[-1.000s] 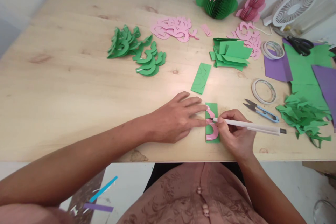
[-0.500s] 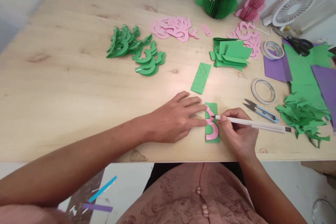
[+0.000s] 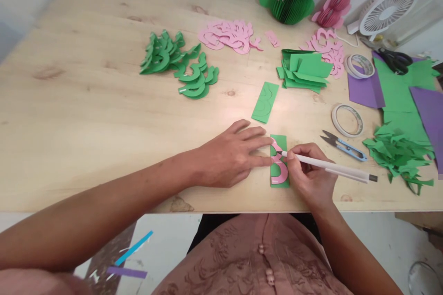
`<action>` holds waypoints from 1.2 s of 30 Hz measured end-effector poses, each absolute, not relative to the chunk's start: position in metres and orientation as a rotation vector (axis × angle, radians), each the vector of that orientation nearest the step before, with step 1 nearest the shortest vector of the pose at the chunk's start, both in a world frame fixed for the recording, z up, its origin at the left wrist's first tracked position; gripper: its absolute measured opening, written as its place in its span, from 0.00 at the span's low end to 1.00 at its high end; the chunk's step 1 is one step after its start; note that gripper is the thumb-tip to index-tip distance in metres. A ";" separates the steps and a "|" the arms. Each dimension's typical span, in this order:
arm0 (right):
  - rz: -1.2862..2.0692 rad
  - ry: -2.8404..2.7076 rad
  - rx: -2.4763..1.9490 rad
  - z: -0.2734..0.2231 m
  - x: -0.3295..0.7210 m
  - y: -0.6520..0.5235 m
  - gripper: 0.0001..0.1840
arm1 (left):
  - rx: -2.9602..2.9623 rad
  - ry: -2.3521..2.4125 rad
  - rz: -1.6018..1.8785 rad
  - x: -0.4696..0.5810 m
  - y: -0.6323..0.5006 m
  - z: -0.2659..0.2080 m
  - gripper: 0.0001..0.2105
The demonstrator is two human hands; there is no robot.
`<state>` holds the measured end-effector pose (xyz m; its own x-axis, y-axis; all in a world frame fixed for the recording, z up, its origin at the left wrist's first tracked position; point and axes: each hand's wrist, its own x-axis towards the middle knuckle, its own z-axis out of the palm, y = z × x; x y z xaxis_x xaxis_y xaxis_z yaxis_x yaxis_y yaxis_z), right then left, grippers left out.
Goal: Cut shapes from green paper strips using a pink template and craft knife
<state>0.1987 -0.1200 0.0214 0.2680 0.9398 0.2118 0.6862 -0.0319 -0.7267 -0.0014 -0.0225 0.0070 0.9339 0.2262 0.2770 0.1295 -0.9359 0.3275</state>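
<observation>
under the left fingers (image 3: 260, 161) lies one edge of the pink cutout (image 3: 284, 173).

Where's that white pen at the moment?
In the head view, the white pen is right of centre, held in the right hand, its tip at the pink cutout on the green paper.

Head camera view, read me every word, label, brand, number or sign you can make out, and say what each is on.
Nothing can be read for certain.
Upper tape: print inside the core, too small to read.
Lower tape: faint marks inside the core, too small to read.
White pen in the right hand: no lettering discernible.
Loose green card: drawn curves, no words.
</observation>
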 end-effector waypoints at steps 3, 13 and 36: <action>0.433 -1.488 -1.788 0.021 0.199 -0.121 0.05 | 2.785 0.267 0.445 -0.001 -0.022 0.008 0.22; 0.361 -1.552 -1.803 0.019 0.200 -0.121 0.06 | 2.779 0.273 0.449 -0.001 -0.022 0.009 0.21; 0.257 -1.619 -1.798 0.018 0.201 -0.122 0.07 | 2.783 0.274 0.435 -0.002 -0.023 0.007 0.23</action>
